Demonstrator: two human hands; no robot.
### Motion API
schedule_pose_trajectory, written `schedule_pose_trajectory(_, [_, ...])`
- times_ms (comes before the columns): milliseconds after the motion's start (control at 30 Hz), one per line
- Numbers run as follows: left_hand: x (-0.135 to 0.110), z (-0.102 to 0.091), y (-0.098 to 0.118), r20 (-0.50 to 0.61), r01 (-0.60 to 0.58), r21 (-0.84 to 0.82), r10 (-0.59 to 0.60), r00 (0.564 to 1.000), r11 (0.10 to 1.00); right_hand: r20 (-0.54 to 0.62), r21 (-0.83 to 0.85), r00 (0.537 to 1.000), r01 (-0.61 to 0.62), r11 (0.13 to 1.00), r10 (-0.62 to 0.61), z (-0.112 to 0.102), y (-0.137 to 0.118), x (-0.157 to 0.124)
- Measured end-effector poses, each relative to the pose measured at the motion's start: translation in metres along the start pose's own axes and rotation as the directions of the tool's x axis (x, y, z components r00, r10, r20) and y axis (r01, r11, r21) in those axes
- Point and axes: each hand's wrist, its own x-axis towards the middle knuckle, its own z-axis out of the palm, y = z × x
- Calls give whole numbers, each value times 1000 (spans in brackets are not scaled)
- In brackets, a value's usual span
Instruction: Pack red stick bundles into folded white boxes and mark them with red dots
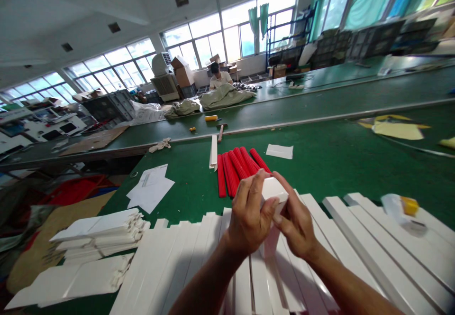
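Observation:
Both my hands grip one long white box (274,189) at its upper end, and its closed end face points up and away from me. My left hand (250,210) wraps the left side, with the thumb across the near edge. On the other side, my right hand (296,220) is closed round the box, its thumb close to the left one. Under my hands lies a row of similar long white boxes (156,267) side by side. Just beyond are several ribbed red rods (231,168) on the green table (192,182).
Flat white cartons (95,229) are stacked at left, near paper sheets (151,187). A tape dispenser (405,213) rests on the boxes at right. Behind the rods are a narrow white box (213,152) and a hammer (221,132). A person (219,77) sits beyond the far table.

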Motion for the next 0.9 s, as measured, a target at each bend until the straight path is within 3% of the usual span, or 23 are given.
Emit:
schedule_pose_trajectory(233, [21,-25,-1,212,-29,61,16,977,998,-30,-260,997,60,964,-70,14,-3,5])
schedule_pose_trajectory(533, [32,-30,-2,270,-30,67,11,963,997,-18,-328,986,151,933,-166,11,-12,12])
schedule_pose_trajectory(667, [37,-35,-2,335,-99,66,72,939,993,-4,-328,987,152,932,-163,12,-9,12])
schedule_pose_trajectory(900, [34,-36,-5,394,-347,151,266,880,925,27,-290,976,215,932,-217,10,-2,13])
